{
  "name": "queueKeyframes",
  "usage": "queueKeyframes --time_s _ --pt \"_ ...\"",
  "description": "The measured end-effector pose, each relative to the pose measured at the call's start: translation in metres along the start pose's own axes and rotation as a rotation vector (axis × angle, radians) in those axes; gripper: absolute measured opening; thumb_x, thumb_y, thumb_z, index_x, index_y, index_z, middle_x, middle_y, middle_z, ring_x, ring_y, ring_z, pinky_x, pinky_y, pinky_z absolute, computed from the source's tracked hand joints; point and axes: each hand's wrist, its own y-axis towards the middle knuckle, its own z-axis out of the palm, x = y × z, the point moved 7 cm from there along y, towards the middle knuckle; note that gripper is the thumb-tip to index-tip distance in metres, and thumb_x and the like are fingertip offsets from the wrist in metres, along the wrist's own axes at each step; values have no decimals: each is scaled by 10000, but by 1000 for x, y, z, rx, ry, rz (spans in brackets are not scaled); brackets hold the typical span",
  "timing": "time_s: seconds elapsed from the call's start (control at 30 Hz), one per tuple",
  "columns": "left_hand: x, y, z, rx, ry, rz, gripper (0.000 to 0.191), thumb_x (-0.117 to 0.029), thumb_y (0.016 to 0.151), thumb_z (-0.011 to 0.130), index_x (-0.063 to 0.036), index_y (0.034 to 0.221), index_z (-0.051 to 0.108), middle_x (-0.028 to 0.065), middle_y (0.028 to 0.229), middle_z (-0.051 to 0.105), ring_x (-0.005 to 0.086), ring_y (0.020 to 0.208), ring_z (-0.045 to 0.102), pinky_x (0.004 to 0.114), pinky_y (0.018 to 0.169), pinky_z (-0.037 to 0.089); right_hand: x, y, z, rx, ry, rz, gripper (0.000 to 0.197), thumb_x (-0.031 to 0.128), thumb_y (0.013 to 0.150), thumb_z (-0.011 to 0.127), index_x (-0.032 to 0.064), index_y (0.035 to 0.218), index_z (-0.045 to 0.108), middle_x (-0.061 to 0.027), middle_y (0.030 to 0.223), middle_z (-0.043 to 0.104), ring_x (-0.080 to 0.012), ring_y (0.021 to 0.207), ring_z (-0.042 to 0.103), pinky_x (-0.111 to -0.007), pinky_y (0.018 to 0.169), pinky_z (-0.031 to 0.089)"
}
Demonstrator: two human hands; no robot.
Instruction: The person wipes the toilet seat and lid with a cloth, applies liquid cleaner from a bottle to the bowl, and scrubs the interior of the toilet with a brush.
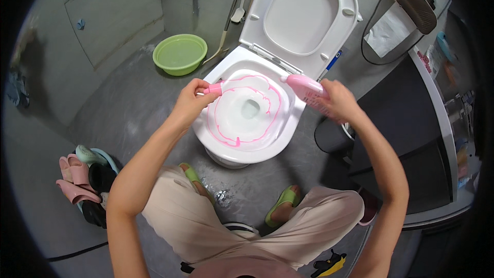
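Observation:
Over the left rim of a white toilet bowl (247,154), my left hand (193,98) pinches a pink bottle cap (214,89). My right hand (339,98) grips a pink squeeze bottle (307,87) above the bowl's right rim. It is tilted on its side, with its pale nozzle pointing left over the bowl, and it bears printed writing. Rings of pink liquid (277,110) run around the inside of the bowl, with some drips downward. Clear water (251,109) sits in the drain opening. The toilet seat (268,7) and lid (307,11) are raised.
A green basin (180,54) stands on the floor behind and left of the toilet, near long-handled tools (235,4). Several slippers (81,177) are piled at left. A dark bin (332,135) and a dark cabinet (405,123) stand at right. The floor (222,193) looks wet between my feet.

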Motion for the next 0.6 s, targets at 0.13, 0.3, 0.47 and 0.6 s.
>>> queueKeyframes --time_s 0.13,0.3,0.47,0.6 --pt "-16 6 28 24 -55 78 277 -112 823 702 -15 1048 572 40 915 600 92 859 579 231 748 466 0 -33 33 5 659 202 354 259 830 697 -2 1046 595 -165 897 665 -231 799 645 -363 728 507" --pt "-26 13 70 233 9 170 287 -171 900 632 -29 1144 581 54 1025 641 115 907 602 256 802 470 13 -63 69 -15 1059 230 308 215 849 701 13 1059 602 -54 902 643 -106 819 578 -284 739 487" --pt "-24 10 101 332 43 131 308 -229 932 604 -15 1153 597 45 999 652 122 894 598 274 821 463 19 -76 79 60 1003 178 338 192 854 712 19 1113 580 -39 965 636 -105 876 581 -276 790 484" --pt "-17 8 114 450 77 142 273 -287 925 620 -25 998 648 32 871 643 107 810 584 253 746 460 32 -78 74 55 954 160 369 239 825 710 48 1121 601 -138 967 666 -231 879 646 -344 801 498"
